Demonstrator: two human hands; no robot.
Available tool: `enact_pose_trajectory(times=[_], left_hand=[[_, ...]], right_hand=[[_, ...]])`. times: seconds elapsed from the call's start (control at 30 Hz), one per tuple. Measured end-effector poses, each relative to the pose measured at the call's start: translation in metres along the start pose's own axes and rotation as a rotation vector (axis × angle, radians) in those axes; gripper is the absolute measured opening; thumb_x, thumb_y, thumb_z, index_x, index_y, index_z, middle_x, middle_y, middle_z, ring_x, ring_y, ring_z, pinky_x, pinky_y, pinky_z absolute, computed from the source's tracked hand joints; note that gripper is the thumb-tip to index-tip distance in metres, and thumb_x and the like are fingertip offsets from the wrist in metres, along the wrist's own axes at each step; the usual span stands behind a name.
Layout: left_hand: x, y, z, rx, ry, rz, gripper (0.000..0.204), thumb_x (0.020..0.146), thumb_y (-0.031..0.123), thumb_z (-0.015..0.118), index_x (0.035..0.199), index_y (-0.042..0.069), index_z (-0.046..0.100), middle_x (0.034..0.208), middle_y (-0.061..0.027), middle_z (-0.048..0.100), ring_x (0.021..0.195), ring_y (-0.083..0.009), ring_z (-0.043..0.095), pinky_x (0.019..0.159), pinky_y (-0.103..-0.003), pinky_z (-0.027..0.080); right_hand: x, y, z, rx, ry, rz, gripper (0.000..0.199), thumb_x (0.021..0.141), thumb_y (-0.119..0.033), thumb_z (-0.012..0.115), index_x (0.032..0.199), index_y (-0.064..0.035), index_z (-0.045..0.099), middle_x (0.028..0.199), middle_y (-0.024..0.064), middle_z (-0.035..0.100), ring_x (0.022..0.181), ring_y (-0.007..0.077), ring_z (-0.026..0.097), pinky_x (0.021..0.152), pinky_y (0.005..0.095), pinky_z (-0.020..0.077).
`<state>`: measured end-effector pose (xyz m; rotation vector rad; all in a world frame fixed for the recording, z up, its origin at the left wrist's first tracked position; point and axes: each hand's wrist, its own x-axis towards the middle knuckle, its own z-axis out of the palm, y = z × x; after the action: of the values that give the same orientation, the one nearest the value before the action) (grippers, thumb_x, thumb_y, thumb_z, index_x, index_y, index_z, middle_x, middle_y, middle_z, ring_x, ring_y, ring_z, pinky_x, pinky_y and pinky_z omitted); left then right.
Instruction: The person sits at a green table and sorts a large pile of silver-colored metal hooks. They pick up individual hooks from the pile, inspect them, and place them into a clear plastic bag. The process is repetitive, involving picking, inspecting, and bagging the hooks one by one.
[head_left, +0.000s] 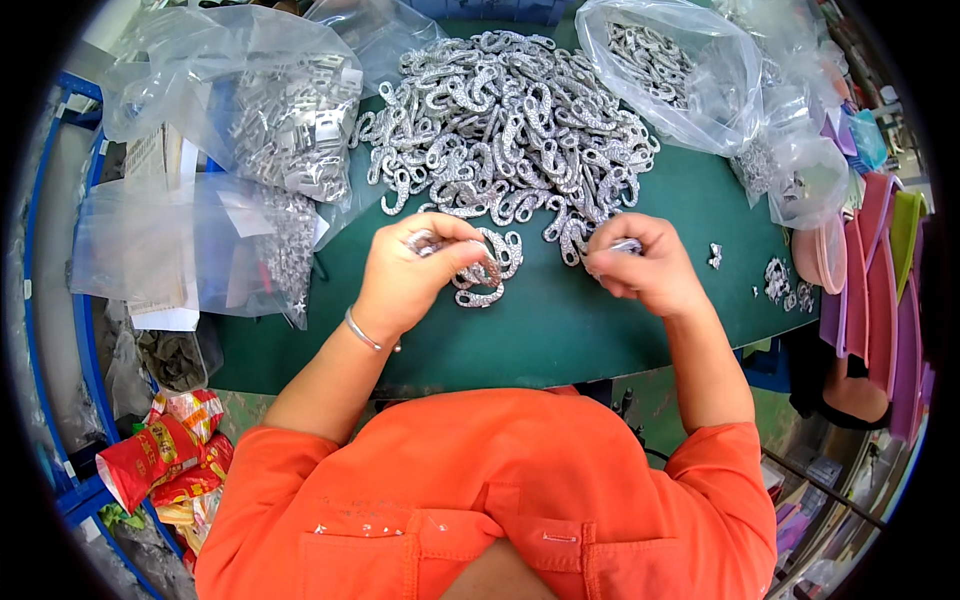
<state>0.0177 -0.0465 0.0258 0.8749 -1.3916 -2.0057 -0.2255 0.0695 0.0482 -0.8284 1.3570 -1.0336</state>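
A big heap of silver, glittery hook-shaped metal pieces (510, 130) covers the far middle of the green table. Just in front of the heap, my left hand (400, 275) pinches one of these pieces between thumb and fingers, and another shows inside its curled fingers. Beside and under those fingertips lies a small group of the same pieces (483, 298). My right hand (655, 268) is closed at the heap's right front edge, with a silvery piece (626, 246) partly showing between thumb and fingers; its full shape is hidden.
Clear plastic bags of small metal parts (295, 130) lie at the left. Another bag of hooks (650, 65) sits at the back right. Small shiny bits (777, 280) lie near the right edge, beside pink and purple plastic bins (870, 280). Red snack packets (165, 455) are lower left.
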Motion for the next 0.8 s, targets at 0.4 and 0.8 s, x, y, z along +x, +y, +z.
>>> enact_pose_trajectory(times=[0.4,0.8], left_hand=[[0.010,-0.002,-0.026,-0.576,-0.346,-0.198,0.015,0.093,0.021,0.052,0.091,0.006,0.056,0.075,-0.0009,0.048,0.065,-0.0120,0.050,0.056,-0.024,0.045],[0.036,0.003,0.003,1.344,-0.405,0.527,0.023,0.068,0.007,0.070,0.089,0.005,0.062,0.087,-0.0073,0.055,0.079,-0.0265,0.059,0.069,-0.035,0.049]], right_hand=[[0.014,0.009,0.033,-1.425,0.269,-0.290,0.017,0.079,-0.009,0.057,0.096,-0.0049,0.058,0.080,0.0122,0.061,0.071,0.0320,0.063,0.059,0.0424,0.0496],[0.010,-0.010,-0.001,-0.485,0.119,-0.005,0.014,0.078,-0.011,0.070,0.083,-0.0017,0.061,0.064,-0.0003,0.058,0.056,0.0065,0.050,0.051,0.0221,0.0392]])
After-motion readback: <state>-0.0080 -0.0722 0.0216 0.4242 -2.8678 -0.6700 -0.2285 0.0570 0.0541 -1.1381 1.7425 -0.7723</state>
